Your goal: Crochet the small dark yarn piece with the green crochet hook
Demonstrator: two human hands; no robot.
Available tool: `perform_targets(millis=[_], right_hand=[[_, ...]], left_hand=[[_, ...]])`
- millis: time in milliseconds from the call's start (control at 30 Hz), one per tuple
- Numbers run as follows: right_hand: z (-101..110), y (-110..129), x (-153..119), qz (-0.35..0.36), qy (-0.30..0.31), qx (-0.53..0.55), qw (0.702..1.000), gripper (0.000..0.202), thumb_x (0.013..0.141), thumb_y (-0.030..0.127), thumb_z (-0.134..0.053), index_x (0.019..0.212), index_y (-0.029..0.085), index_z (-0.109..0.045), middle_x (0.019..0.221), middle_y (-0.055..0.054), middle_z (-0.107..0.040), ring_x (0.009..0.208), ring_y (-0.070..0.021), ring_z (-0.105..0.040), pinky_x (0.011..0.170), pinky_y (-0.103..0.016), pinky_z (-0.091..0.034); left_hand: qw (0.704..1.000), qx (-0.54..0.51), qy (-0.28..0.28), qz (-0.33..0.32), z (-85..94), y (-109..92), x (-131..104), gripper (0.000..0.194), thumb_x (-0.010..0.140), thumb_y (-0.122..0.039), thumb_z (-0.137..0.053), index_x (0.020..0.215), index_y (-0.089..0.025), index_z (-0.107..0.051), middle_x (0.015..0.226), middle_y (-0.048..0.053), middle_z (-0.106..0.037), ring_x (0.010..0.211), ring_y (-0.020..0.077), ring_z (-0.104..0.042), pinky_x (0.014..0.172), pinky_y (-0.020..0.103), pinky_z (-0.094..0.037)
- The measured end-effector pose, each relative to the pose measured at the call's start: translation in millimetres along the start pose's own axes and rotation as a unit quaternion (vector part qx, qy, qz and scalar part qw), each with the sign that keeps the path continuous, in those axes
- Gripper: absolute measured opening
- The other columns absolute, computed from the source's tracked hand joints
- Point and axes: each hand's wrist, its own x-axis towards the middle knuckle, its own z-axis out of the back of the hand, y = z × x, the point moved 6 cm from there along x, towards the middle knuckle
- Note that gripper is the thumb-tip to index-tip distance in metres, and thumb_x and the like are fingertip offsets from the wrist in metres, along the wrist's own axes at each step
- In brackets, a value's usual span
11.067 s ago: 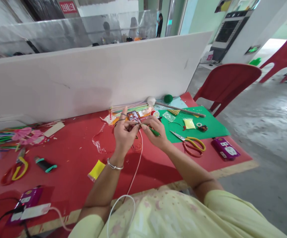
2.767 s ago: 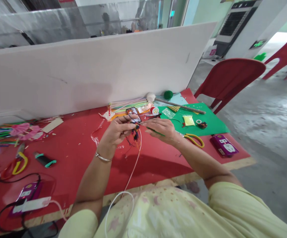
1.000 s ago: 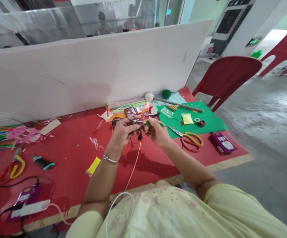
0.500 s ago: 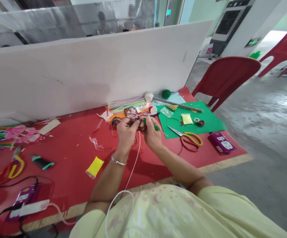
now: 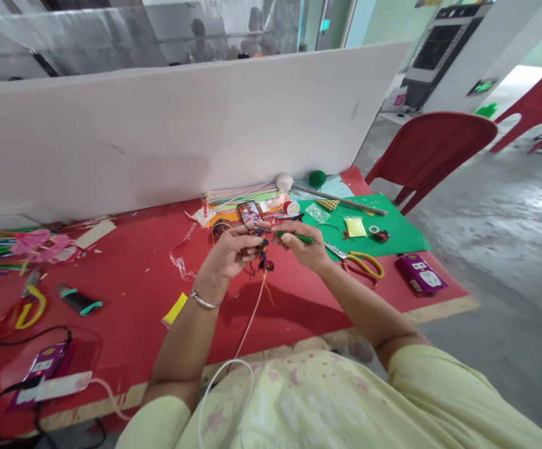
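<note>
My left hand (image 5: 226, 254) pinches a small piece of dark multicoloured yarn work (image 5: 264, 251), which hangs between my hands over the red table. My right hand (image 5: 307, 249) is closed around a crochet hook (image 5: 303, 238) with a green grip and thin metal shaft. The hook's tip points left, close to the left fingertips; whether it sits in a loop is too small to tell. An orange strand trails below the yarn work. Just behind the left hand lies a dark multicoloured yarn ball (image 5: 221, 228). A lit phone (image 5: 249, 213) stands behind the fingers.
Yellow-handled scissors (image 5: 364, 265), a yellow packet (image 5: 355, 227) and a small yarn piece (image 5: 382, 236) are on or beside the green sheet (image 5: 399, 240). A purple box (image 5: 421, 274) sits far right. Left are other scissors (image 5: 32, 305) and a cutter (image 5: 80, 302). A white board (image 5: 168, 137) stands behind.
My hands have moved apart, the left one leftward and the right one rightward. The yarn work now hangs in view between them. The hook lies more level, and more of the phone shows.
</note>
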Motion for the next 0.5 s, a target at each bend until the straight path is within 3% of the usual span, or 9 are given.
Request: perform_targets(millis=[367,500], right_hand=[[15.7,37.4,14.3,0.149,0.145,-0.131,0.969,0.024,0.094,0.04,-0.076,0.112,0.025,-0.083,0.089,-0.004,-0.082,0.077,-0.0149,-0.071,0.076,-0.029,-0.056],[22.7,48.0,19.2,0.151,0.191,-0.142,0.959,0.021,0.095,0.035,-0.076,0.109,0.021,-0.083,0.084,-0.004,-0.079,0.074,-0.013,-0.067,0.073,-0.026,-0.054]], left_hand=[[0.998,0.056,0.017,0.015,5.9,-6.6,-0.9,0.042,0.058,-0.015,-0.088,0.101,-0.013,-0.084,0.051,-0.004,-0.053,0.042,0.0034,-0.037,0.042,0.017,-0.022],[0.993,0.113,0.014,0.026,5.1,-11.3,-0.4,0.038,0.056,-0.016,-0.086,0.094,-0.011,-0.084,0.055,-0.001,-0.06,0.043,0.0037,-0.04,0.044,0.019,-0.027]])
